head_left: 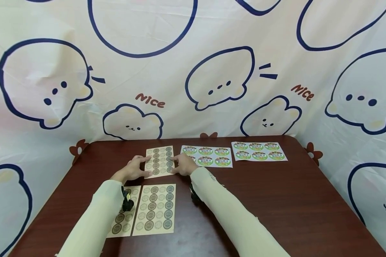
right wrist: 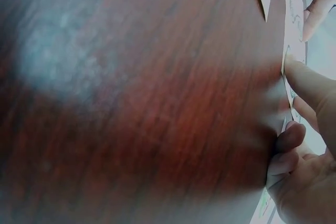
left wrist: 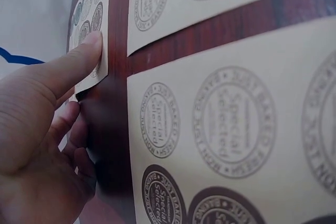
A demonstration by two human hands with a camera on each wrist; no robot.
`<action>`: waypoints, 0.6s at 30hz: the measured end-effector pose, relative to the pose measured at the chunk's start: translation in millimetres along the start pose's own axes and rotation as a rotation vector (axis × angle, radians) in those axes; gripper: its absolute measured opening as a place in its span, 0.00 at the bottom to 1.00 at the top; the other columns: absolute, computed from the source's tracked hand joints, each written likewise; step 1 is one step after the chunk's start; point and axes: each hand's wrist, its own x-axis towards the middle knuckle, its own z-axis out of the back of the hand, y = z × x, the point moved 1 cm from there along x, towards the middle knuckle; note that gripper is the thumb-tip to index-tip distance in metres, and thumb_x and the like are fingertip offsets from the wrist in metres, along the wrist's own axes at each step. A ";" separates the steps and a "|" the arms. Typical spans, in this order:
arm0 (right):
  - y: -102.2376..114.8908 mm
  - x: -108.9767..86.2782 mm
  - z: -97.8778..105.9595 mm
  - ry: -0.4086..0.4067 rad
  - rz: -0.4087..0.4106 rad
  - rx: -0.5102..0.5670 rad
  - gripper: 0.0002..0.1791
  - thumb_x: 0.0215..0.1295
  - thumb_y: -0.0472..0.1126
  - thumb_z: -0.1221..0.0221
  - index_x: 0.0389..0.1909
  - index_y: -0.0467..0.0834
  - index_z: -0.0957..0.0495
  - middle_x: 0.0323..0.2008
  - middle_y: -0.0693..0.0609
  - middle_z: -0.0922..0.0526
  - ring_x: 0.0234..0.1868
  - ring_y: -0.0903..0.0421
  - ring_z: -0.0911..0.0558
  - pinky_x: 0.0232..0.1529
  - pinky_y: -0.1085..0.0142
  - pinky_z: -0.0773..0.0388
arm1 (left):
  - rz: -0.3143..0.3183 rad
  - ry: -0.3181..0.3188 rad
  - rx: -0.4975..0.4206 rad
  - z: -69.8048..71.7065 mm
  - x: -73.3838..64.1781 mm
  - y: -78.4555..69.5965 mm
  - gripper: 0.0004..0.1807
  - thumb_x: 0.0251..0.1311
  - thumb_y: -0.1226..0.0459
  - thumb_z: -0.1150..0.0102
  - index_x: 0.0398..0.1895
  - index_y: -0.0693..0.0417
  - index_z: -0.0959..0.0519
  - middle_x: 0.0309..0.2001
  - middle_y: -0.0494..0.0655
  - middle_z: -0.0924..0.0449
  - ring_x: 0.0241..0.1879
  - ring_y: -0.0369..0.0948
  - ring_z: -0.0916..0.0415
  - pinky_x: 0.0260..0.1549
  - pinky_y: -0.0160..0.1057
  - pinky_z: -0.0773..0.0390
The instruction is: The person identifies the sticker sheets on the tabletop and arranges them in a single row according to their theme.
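Note:
A cream sheet of round stickers lies toward the back of the table, between the two hands. At its left side my left hand pinches the edge, and the thumb presses on the printed face in the left wrist view. Its other fingers curl low beside the edge. My right hand pinches the opposite edge, thumb near the front corner. In the right wrist view the sheet appears nearly edge-on. Two similar sheets, a right one and a left one, lie closer, the latter partly hidden by the left forearm.
Beyond the right hand lies a white sheet of colourful oval labels, its left part covered by that hand. Another such sheet is farther right. A patterned cloth stands behind the dark wooden table.

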 end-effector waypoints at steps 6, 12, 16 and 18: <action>0.4 2.2 -3.1 -0.003 -0.001 0.002 0.32 0.66 0.44 0.32 0.71 0.51 0.28 0.65 0.47 0.22 0.49 0.56 0.22 0.43 0.66 0.30 | -0.020 -0.019 0.012 0.4 -1.6 1.1 0.42 0.66 0.59 0.35 0.79 0.55 0.43 0.75 0.68 0.50 0.72 0.66 0.50 0.70 0.67 0.43; 1.0 1.9 -1.7 -0.009 0.000 0.006 0.32 0.66 0.44 0.32 0.70 0.50 0.27 0.67 0.47 0.24 0.52 0.54 0.21 0.44 0.66 0.30 | -0.018 -0.024 0.022 0.2 -2.2 -1.8 0.41 0.67 0.60 0.35 0.79 0.55 0.43 0.73 0.69 0.44 0.71 0.65 0.44 0.69 0.65 0.39; 0.5 1.7 -0.4 -0.011 -0.001 0.015 0.31 0.65 0.44 0.32 0.69 0.49 0.26 0.69 0.47 0.25 0.58 0.53 0.21 0.45 0.66 0.30 | -0.013 -0.023 0.024 -0.5 -2.0 -4.0 0.41 0.67 0.61 0.35 0.79 0.56 0.42 0.71 0.68 0.41 0.67 0.62 0.39 0.67 0.62 0.36; -0.2 1.6 -0.4 -0.005 -0.002 0.018 0.31 0.65 0.44 0.32 0.69 0.49 0.26 0.69 0.47 0.25 0.58 0.52 0.21 0.45 0.65 0.30 | -0.013 -0.021 0.023 -0.6 -1.2 -4.5 0.41 0.67 0.61 0.35 0.79 0.56 0.42 0.70 0.67 0.39 0.65 0.59 0.37 0.66 0.60 0.34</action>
